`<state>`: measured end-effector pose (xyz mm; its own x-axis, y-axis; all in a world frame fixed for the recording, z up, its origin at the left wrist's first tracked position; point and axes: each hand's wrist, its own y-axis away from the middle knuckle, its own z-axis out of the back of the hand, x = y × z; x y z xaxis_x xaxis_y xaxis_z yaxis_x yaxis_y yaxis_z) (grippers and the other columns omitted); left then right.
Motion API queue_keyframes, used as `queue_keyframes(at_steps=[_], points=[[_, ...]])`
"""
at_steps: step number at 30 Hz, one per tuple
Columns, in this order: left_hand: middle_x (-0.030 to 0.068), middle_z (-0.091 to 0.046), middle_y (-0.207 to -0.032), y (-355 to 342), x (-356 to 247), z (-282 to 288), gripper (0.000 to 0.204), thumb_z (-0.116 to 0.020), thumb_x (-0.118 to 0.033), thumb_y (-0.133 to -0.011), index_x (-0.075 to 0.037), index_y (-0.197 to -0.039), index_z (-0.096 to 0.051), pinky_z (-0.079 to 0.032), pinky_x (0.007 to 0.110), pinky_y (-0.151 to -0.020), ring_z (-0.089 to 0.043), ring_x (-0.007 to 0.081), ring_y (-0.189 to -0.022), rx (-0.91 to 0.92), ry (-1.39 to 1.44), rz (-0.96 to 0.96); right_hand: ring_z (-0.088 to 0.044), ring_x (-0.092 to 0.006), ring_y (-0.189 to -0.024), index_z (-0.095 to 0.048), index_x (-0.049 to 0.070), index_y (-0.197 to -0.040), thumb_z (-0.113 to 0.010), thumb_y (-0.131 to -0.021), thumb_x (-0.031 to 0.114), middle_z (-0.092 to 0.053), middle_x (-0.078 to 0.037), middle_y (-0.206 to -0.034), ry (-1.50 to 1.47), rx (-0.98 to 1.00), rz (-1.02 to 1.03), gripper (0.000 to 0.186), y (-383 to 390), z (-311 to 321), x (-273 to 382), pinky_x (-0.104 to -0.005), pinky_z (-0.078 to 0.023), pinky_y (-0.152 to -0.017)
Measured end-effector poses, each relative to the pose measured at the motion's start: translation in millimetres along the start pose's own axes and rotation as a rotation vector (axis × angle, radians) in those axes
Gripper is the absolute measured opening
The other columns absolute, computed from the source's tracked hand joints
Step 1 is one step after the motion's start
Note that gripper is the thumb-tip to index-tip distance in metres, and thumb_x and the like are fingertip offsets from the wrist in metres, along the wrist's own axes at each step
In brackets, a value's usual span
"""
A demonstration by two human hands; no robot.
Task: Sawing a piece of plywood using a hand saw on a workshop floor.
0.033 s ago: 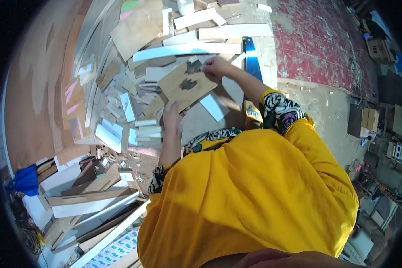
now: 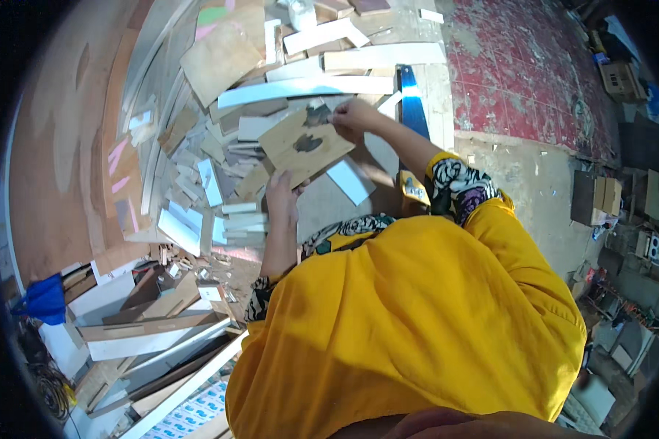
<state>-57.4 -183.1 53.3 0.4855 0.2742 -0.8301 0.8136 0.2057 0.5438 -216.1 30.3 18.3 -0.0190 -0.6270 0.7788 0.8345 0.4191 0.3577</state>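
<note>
A flat piece of plywood (image 2: 282,146) with two dark, ragged patches on its face is held tilted over the cluttered worktop. My left hand (image 2: 282,199) grips its lower left edge, thumb on top and fingers underneath. Above the upper right edge, beside one dark patch, my right hand (image 2: 351,118) is closed in a pinch. Whatever lies between those fingertips, if anything, is too small to make out. A hand saw (image 2: 413,106) with a blue blade and yellow handle lies just right of the board, partly behind my right forearm. A white offcut (image 2: 350,181) rests below the board.
Long white strips (image 2: 307,89) and a larger plywood sheet (image 2: 223,62) lie beyond my hands. Small wood offcuts (image 2: 190,179) are heaped to the left. More boards (image 2: 150,329) are stacked at lower left, near a blue bag (image 2: 42,300). Worn red flooring (image 2: 520,80) spreads at far right.
The view has shifted very slightly. Both hands and the plywood keep nearly the same place and pose.
</note>
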Motion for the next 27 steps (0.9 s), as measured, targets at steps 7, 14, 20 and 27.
queue_keyframes(at_steps=[7,14,20,27], points=[[0.0049,-0.064,-0.087,-20,-13,2,0.022,-0.052,-0.021,-0.095,-0.005,-0.109,-0.055,-0.039,0.020,-0.049,-0.061,0.0121,-0.065,-0.095,-0.071,-0.053,-0.066,-0.0267,-0.080,-0.069,0.005,-0.093,-0.066,-0.080,0.022,-0.068,-0.016,-0.088,0.082,-0.579,0.092,0.022,-4,78,-69,-0.0347,-0.052,-0.074],[0.0045,-0.066,-0.091,-34,-3,-9,0.020,-0.050,-0.019,-0.096,-0.007,-0.111,-0.056,-0.044,0.020,-0.057,-0.062,0.0111,-0.069,0.036,-0.086,0.039,-0.063,-0.0322,-0.089,-0.065,0.006,-0.098,-0.067,-0.072,0.019,-0.063,-0.016,-0.095,0.453,-0.595,0.504,0.029,-41,113,-38,-0.0418,-0.051,-0.076],[0.0045,-0.066,-0.091,-38,-2,-14,0.020,-0.049,-0.014,-0.094,-0.006,-0.111,-0.056,-0.044,0.021,-0.060,-0.062,0.0116,-0.071,0.072,-0.171,0.080,-0.061,-0.0329,-0.092,-0.063,0.006,-0.096,-0.071,-0.065,0.023,-0.062,-0.015,-0.094,0.523,-0.313,0.283,0.036,-63,107,-14,-0.0426,-0.050,-0.078],[0.0054,-0.064,-0.089,-31,8,5,0.020,-0.050,-0.014,-0.092,-0.003,-0.107,-0.057,-0.042,0.021,-0.062,-0.062,0.0118,-0.072,0.115,-0.173,0.119,-0.061,-0.0334,-0.087,-0.065,0.004,-0.102,-0.077,-0.059,0.030,-0.062,-0.014,-0.091,0.321,-0.109,0.448,0.052,-24,25,28,-0.0399,-0.049,-0.077]])
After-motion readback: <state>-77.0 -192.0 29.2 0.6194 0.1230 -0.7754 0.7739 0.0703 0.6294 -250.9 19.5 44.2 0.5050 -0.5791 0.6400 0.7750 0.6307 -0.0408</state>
